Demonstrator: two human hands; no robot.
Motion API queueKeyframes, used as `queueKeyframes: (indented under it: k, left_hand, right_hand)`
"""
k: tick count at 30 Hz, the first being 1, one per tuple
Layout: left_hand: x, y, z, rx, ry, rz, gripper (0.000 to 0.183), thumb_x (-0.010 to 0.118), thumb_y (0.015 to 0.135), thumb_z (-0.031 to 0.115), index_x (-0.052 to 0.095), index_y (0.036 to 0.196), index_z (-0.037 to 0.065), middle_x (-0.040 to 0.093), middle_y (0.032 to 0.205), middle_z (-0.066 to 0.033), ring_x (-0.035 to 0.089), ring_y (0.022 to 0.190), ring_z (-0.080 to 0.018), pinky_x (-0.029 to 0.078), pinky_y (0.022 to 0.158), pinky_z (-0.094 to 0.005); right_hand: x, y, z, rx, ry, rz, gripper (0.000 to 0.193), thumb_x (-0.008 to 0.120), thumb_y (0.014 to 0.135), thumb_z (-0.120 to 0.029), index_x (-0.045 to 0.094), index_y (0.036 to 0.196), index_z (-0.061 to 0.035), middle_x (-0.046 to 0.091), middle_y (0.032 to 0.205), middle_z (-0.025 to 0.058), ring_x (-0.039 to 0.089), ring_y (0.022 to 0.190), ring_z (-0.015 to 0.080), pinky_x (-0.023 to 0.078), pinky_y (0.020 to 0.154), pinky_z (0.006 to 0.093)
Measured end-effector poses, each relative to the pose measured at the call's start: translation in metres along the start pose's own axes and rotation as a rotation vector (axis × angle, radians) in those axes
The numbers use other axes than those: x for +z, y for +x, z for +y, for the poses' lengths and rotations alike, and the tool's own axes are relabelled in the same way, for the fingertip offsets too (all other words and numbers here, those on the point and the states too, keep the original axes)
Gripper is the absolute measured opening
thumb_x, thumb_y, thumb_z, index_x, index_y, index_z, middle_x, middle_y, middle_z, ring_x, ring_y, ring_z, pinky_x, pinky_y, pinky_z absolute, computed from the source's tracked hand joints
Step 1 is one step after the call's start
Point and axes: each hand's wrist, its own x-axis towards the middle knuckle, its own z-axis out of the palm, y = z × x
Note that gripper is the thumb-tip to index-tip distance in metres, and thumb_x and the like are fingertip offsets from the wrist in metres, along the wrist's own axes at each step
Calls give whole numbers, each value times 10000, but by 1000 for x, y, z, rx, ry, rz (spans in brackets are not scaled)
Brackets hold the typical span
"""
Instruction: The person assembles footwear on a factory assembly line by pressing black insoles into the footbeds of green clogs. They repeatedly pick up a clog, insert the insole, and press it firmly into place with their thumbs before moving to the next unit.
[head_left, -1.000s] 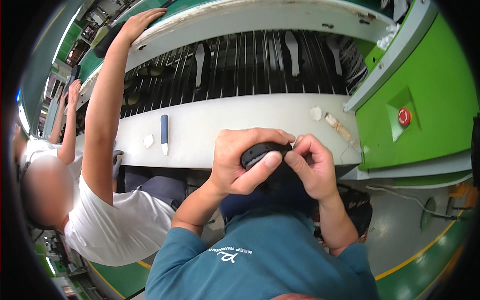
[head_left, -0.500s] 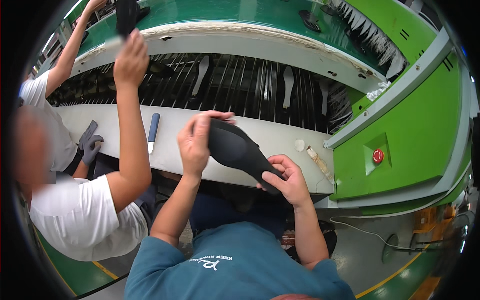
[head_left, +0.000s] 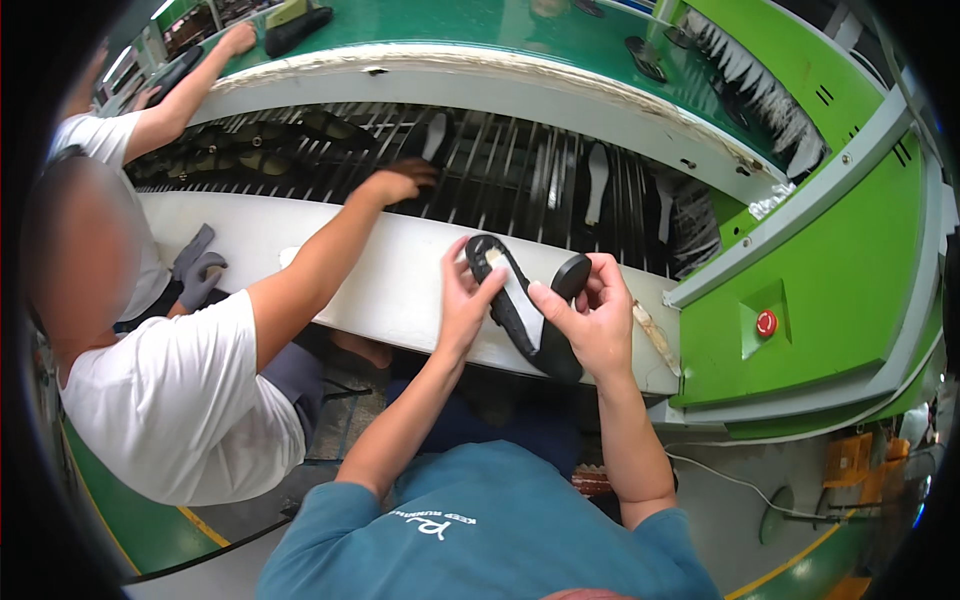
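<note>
In front of my chest I hold a black shoe sole tilted above the white ledge. A pale strip runs along its middle, inside a raised black rim. My left hand grips its upper end, thumb on the strip and fingers behind. Closed on a rounded black end piece, my right hand has its thumb on the near side; this piece stands up beside the sole, and whether the two are joined is hard to tell. Beyond my hands, similar soles with pale strips lie on the roller conveyor.
At my left a co-worker's hand touches a sole on the rollers. The white ledge carries a worn wrapped stick. To the right stands a green machine housing with a red stop button. A green belt runs above.
I have turned the sole so its pale strip faces me, and my hands have moved right and closer together. The co-worker's arm has come down from above to the rollers.
</note>
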Motion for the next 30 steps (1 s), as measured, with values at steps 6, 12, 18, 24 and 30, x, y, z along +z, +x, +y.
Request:
queueKeyframes:
  k: [6, 12, 18, 24, 30]
  left_hand:
    - [41, 15, 53, 276, 149, -89, 710, 899, 905, 184, 529, 1504, 89, 624, 1172, -62, 643, 1025, -156, 551, 934, -339]
    - [68, 0, 107, 723, 533, -225, 762, 977, 723, 130, 629, 1398, 71, 604, 1242, -158, 657, 1098, -284, 557, 928, -401]
    - [65, -1, 105, 760, 566, -225, 797, 993, 708, 170, 609, 1400, 73, 620, 1231, -164, 665, 1093, -309, 575, 897, -416]
    - [65, -2, 105, 751, 571, -222, 798, 994, 705, 165, 607, 1396, 63, 625, 1227, -169, 663, 1085, -315, 574, 890, -418]
    - [63, 3, 106, 770, 570, -261, 787, 977, 717, 131, 606, 1407, 56, 630, 1209, -167, 638, 1098, -305, 542, 958, -408]
  right_hand:
    - [-23, -18, -21, -313, -499, 99, 422, 971, 776, -225, 682, 1034, -60, 667, 900, 35, 607, 811, 173, 529, 739, 339]
    - [-32, -33, -22, -309, -349, 59, 380, 948, 789, -174, 678, 1026, -49, 650, 933, 63, 618, 917, 209, 519, 811, 368]
    - [-30, -38, -9, -346, -215, 78, 229, 858, 858, -86, 664, 965, -30, 639, 959, 87, 627, 831, 211, 529, 781, 359]
    - [-18, -40, -2, -357, 18, 139, 136, 745, 974, -16, 635, 896, -26, 654, 920, 92, 659, 722, 162, 540, 696, 312]
    - [-9, -43, 2, -321, 93, 180, 254, 703, 1045, -9, 601, 813, -13, 680, 818, 89, 689, 714, 148, 538, 656, 303]
